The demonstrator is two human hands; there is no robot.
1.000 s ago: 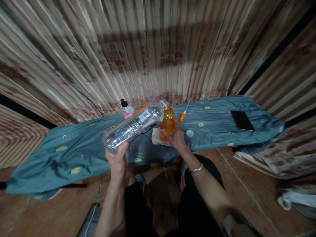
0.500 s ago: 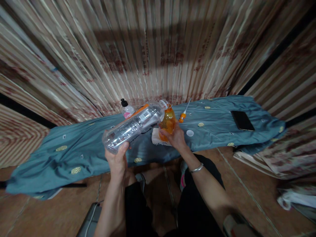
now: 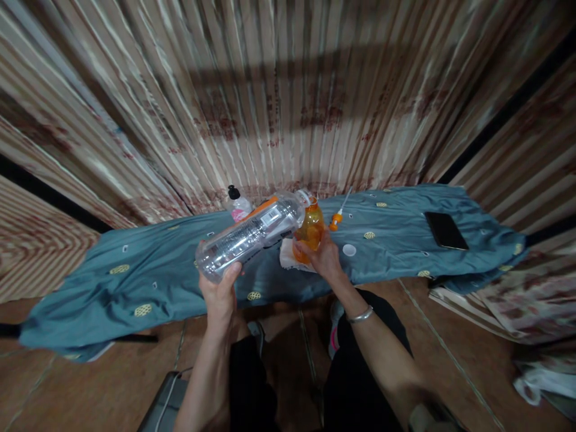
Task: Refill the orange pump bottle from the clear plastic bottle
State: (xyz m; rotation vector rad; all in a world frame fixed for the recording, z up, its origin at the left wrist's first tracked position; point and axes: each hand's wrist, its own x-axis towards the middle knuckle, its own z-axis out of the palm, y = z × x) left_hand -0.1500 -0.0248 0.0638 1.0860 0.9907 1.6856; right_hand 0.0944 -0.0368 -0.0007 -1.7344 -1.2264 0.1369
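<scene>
Only the viewpoint shifted; left hand (image 3: 221,294) grips clear bottle (image 3: 252,235), tilted to reach orange bottle (image 3: 311,223), right hand (image 3: 326,258) gripping that steady

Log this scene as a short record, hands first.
Left hand: grips large clear bottle, tilted, neck at orange bottle's mouth
Right hand: holds orange bottle
Right of orange bottle: orange pump top, white disc
Far right: flat black device
Behind clear bottle: black-capped bottle
Surface: teal patterned cloth
</scene>
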